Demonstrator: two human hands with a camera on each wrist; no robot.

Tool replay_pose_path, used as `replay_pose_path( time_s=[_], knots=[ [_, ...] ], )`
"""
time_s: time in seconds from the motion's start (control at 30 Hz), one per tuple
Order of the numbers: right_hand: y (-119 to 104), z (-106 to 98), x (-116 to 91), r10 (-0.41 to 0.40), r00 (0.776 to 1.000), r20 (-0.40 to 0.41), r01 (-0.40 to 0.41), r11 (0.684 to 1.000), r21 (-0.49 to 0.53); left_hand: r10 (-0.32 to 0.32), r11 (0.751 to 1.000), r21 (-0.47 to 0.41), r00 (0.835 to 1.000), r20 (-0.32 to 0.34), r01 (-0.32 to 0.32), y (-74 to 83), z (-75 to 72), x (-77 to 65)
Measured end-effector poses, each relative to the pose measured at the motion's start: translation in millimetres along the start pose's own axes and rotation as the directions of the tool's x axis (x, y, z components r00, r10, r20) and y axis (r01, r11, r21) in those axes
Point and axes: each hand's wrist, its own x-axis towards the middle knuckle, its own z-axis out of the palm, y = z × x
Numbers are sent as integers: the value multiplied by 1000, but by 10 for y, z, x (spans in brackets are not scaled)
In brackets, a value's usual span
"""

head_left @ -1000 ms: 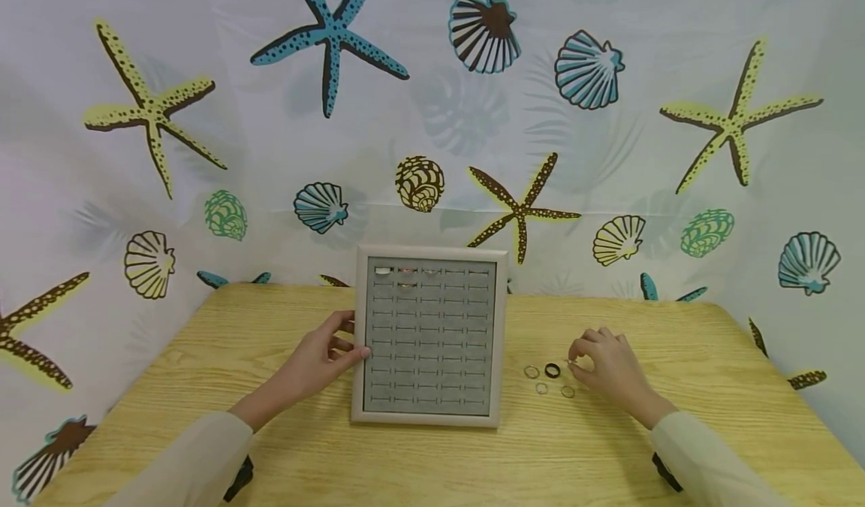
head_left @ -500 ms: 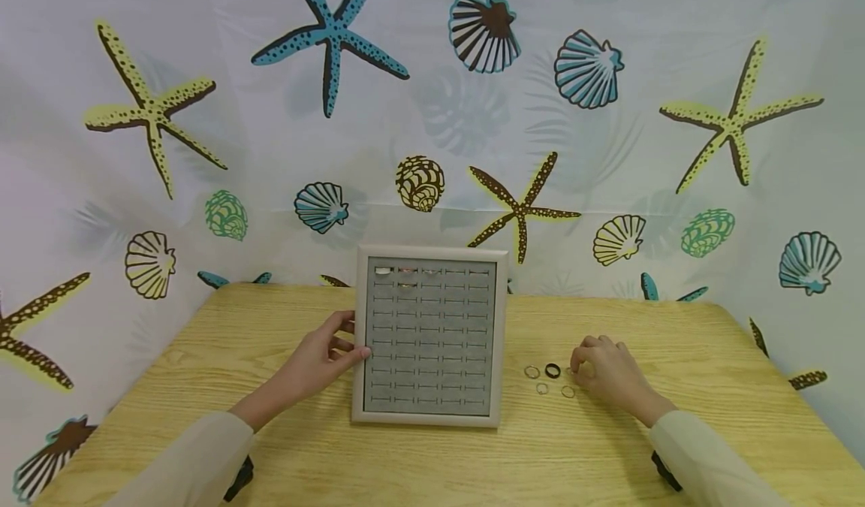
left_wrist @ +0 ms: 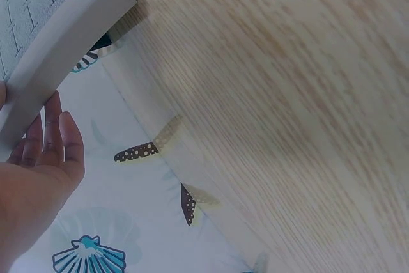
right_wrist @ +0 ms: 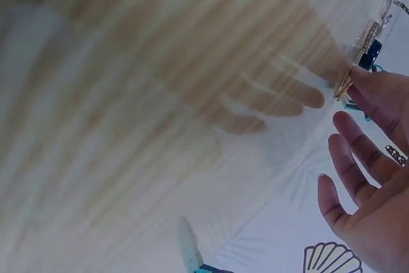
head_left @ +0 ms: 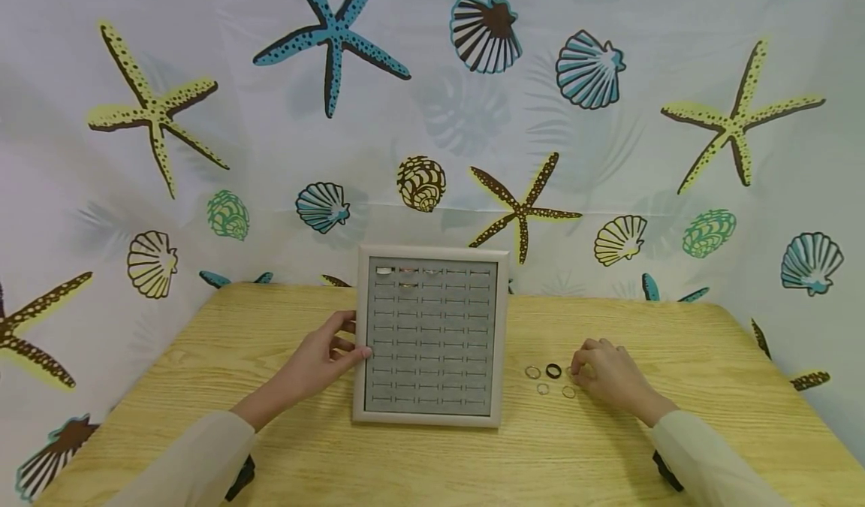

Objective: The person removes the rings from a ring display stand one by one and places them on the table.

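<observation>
The bench (head_left: 432,466) is supporting a framed ring display (head_left: 426,418), which is standing between the bench's left and right edges. The left hand (head_left: 331,353) is gripping the display's left side, its thumb bearing on the front and its fingers curling behind. The right hand (head_left: 613,375), toward the bench's right edge, is pinching a gold-toned ring (right_wrist: 342,86) between thumb and forefinger; its other fingers are spreading apart. Beside it, four loose rings (head_left: 553,378) are lying on the bench.
</observation>
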Motion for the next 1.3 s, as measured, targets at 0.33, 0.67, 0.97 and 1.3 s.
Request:
replay_pose_path(
  time_s=[0.33, 0.67, 0.97, 1.3],
  knots=[
    [14, -67, 41, -35, 999, -12, 35, 999, 15, -1, 1000, 6, 1000, 0, 1, 19, -8, -7],
    [-106, -255, 225, -97, 990, -102, 93, 995, -40, -6, 1000, 6, 1000, 4, 6, -34, 5, 19],
    [-290, -468, 383, -167, 968, -186, 158, 985, -65, 4, 1000, 2, 1000, 3, -4, -51, 7, 18],
    [-580, -657, 495, -250, 914, -318, 236, 968, -83, 1, 1000, -9, 1000, 8, -1, -41, 5, 13]
  ],
)
